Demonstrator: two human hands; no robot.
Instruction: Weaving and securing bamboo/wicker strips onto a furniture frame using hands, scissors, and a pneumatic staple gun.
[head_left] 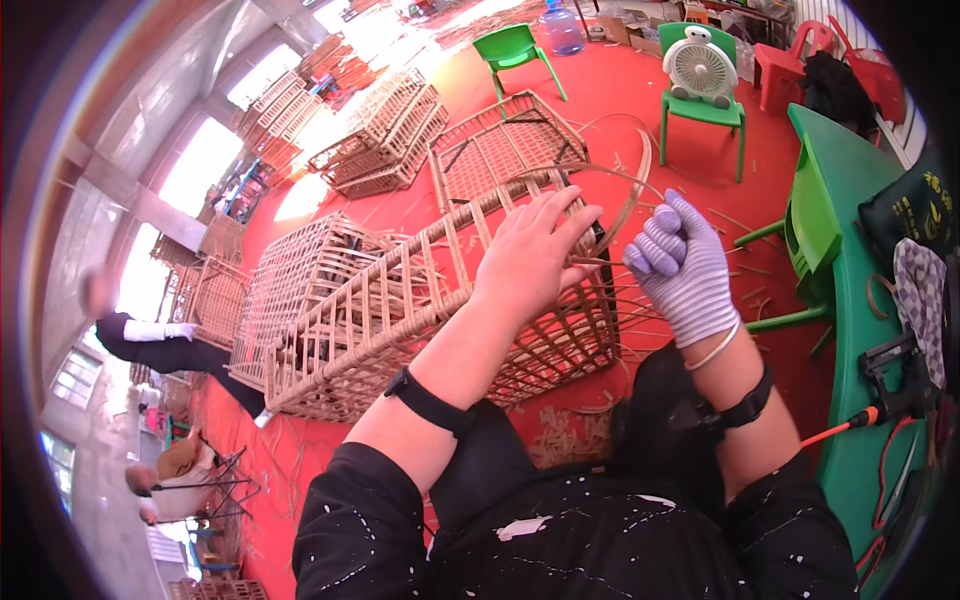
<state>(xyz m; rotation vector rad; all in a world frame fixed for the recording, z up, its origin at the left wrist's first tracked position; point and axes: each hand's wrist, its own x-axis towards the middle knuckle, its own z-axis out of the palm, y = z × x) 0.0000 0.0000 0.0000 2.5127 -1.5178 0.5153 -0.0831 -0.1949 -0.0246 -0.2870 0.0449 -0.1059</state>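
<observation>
A large woven rattan basket (400, 290) lies in front of my knees, its long wrapped rim running up toward the right corner. My bare left hand (535, 245) lies over that corner of the rim, fingers stretched and spread. To its right, my right hand (685, 265) wears a striped grey-lilac glove and is closed, with its fingers curled. A thin rattan strip (625, 176) arcs from the rim to the gloved fingertips, which pinch it. Its loose end is hard to follow. Black bands circle both my forearms.
Other rattan baskets (385, 135) are stacked on the red floor beyond. At right stands a green table (850, 350) with a glue gun (895, 380) and a cloth. A white fan (700, 68) sits on a green chair (705, 110). Another person (150, 335) is at far left.
</observation>
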